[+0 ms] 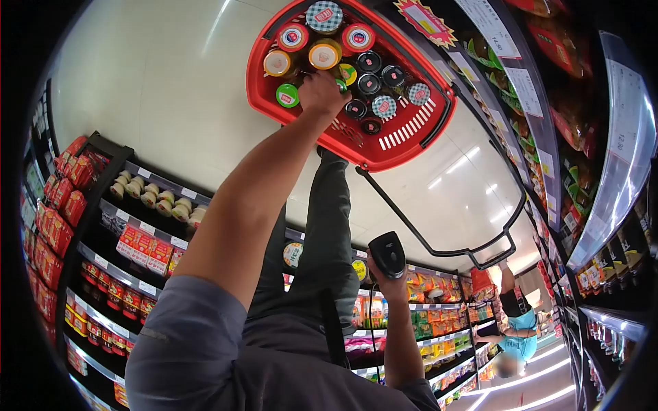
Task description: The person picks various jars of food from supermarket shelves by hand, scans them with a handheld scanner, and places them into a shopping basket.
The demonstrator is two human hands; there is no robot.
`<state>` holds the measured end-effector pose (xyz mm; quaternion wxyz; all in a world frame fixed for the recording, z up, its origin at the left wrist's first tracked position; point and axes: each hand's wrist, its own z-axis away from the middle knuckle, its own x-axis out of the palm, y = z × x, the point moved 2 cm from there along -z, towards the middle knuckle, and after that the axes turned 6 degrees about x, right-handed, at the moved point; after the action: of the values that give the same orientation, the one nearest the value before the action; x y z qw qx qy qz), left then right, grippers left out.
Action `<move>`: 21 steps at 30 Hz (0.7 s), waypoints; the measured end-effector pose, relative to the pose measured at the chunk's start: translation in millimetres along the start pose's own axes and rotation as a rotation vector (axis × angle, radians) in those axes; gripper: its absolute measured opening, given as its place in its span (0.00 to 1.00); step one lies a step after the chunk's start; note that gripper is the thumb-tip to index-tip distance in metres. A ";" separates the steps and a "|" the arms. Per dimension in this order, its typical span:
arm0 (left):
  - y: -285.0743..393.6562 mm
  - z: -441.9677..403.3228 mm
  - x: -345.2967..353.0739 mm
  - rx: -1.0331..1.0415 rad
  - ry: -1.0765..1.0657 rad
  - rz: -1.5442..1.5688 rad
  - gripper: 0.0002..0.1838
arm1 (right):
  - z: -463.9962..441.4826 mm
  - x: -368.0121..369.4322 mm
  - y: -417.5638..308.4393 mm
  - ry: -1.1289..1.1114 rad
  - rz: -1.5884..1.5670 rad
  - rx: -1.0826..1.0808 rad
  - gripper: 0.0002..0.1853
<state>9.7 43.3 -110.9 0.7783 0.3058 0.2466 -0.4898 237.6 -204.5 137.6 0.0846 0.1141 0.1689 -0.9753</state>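
My left hand (pixel 325 93) reaches down into a red basket (pixel 412 130), its fingers closed round a jar with a green lid (pixel 341 85) that is partly hidden. Another green-lidded jar (pixel 288 95) stands to its left. Several other jars fill the basket, with orange-rimmed lids (pixel 325 54), red-rimmed lids (pixel 293 37), black lids (pixel 369 84) and checked lids (pixel 384 105). Lower in the view, my right hand (pixel 390 277) is wrapped round a black handheld device (pixel 388 254), from which a thin cord hangs.
The basket's long black handle (pixel 404 218) stretches to the lower right. Shelves of packaged goods (pixel 133 250) stand at the left and behind me, with more shelving (pixel 524 103) close on the right. A person in a light blue top (pixel 521 332) is farther off at the lower right.
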 end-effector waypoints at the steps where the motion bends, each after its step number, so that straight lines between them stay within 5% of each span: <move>1: 2.5 0.9 -2.1 0.003 -0.004 0.000 0.41 | 0.3 -2.7 -2.1 0.003 0.007 0.030 0.17; 10: 2.2 4.0 0.1 0.090 0.028 0.079 0.41 | -5.4 -1.0 23.1 0.047 0.028 0.009 0.19; 13: -1.2 3.1 3.5 0.128 0.203 0.130 0.41 | -5.1 -0.3 11.2 0.046 0.015 -0.002 0.19; 21: -7.9 7.4 -4.8 0.035 0.228 0.372 0.32 | -3.7 7.3 -8.8 0.003 0.014 0.008 0.19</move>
<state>1.2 38.3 -104.4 0.8170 0.4127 0.2638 -0.3042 229.5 -196.0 135.2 0.0905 0.1169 0.1645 -0.9752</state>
